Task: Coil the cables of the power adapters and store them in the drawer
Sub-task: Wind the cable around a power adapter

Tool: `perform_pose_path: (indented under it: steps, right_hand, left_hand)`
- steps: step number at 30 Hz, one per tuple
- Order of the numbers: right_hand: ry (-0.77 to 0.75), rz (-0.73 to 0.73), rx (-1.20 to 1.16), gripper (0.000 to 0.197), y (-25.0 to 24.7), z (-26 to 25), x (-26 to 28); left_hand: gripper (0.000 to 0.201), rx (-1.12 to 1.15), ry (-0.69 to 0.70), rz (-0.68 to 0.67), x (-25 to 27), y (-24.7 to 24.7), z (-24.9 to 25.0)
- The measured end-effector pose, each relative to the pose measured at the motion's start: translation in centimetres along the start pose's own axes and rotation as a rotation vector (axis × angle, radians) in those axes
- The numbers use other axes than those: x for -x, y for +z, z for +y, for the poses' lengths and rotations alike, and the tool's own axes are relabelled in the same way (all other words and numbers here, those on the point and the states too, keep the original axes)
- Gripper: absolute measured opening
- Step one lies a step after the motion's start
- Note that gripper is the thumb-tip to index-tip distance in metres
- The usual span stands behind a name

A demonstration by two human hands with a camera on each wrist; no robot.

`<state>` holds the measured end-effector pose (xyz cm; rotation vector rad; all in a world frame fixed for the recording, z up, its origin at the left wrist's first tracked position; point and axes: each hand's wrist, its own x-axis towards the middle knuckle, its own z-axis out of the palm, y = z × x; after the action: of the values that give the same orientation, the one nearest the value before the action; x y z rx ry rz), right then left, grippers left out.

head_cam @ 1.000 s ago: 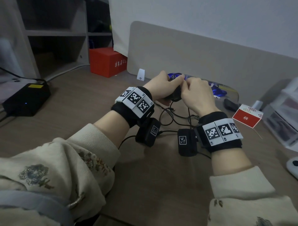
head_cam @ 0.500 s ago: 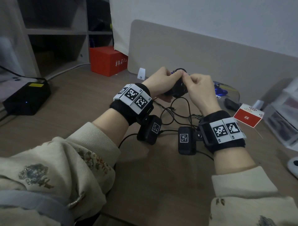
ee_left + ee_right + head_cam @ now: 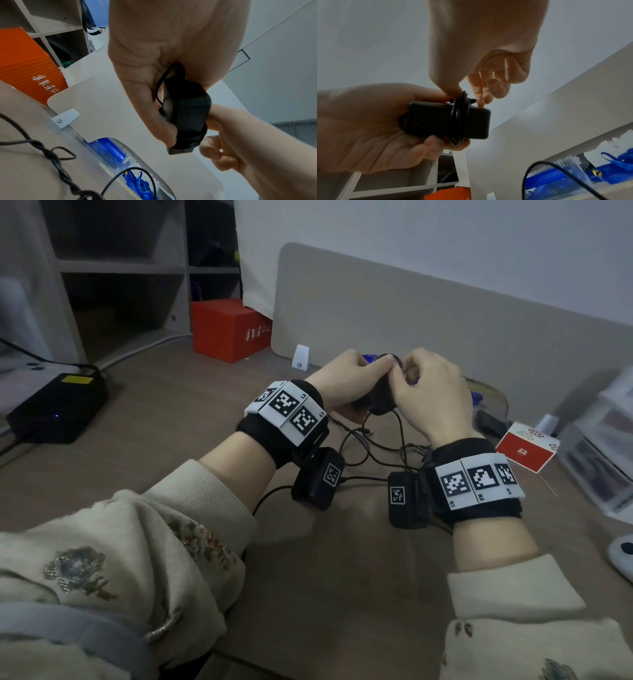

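In the head view both hands are lifted a little higher above the desk (image 3: 342,559) than half a second ago, and they have stayed pressed together over the black power adapter (image 3: 375,402). The left hand (image 3: 346,378) wraps it from the left and the right hand (image 3: 435,395) covers it from the right, so little of the adapter shows here. Loose black cable (image 3: 376,446) hangs from it and lies in loops on the desk between the wrists. A red box (image 3: 227,330) stands at the far left, and a black device (image 3: 54,409) sits further left.

The left wrist view shows what the head view hides: the left hand (image 3: 154,67) has its thumb and curled fingers clamped round the adapter (image 3: 188,115), with cable turns (image 3: 199,140) bunched at its lower end. The right hand (image 3: 240,135) reaches in from the right, fingers bent.

The right wrist view gives the adapter's (image 3: 447,120) broad face, with several cable turns (image 3: 459,116) wrapped across its middle. The right hand (image 3: 488,47) pinches the cable on the adapter's top edge between thumb and fingertips (image 3: 481,100), the other fingers loosely curled. The left hand (image 3: 368,121) grips the adapter from the left.
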<state>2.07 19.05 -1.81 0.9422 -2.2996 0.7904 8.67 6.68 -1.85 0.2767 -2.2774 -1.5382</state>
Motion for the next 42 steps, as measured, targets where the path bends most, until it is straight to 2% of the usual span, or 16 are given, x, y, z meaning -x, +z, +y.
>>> perform_pose_path:
  steps: [7, 19, 26, 33, 35, 39, 42]
  right_hand:
    - [-0.051, -0.134, 0.075, 0.033, -0.2, 0.1, -0.2]
    - [-0.125, -0.114, 0.232, 0.029, 0.0, -0.7, 0.0]
    - [-0.026, -0.165, 0.027, 0.034, 0.2, -0.8, 0.2]
    - [0.113, -0.185, -0.356, 0.048, 0.2, -0.7, -0.1]
    - [0.124, -0.166, -0.372, 0.051, 0.2, -0.5, -0.1]
    - [0.147, -0.07, -0.28, 0.042, 0.3, -0.1, -0.3]
    - [0.093, -0.173, -0.271, 0.053, 0.0, -0.4, -0.1]
  left_hand:
    - [0.045, -0.042, -0.049, -0.004, -0.5, 0.1, -0.3]
    - [0.043, -0.065, -0.061, 0.012, -0.5, 0.1, -0.4]
    - [0.053, -0.086, -0.049, 0.01, -0.2, -0.2, -0.2]
    - [0.036, -0.035, -0.049, 0.028, 0.5, -0.5, 0.5]
    - [0.037, -0.02, -0.043, 0.031, 0.5, -0.6, 0.4]
    - [0.042, 0.009, -0.055, 0.103, 0.2, -0.7, 0.1]
    - [0.044, 0.073, -0.064, 0.183, 0.0, -0.8, 0.0]
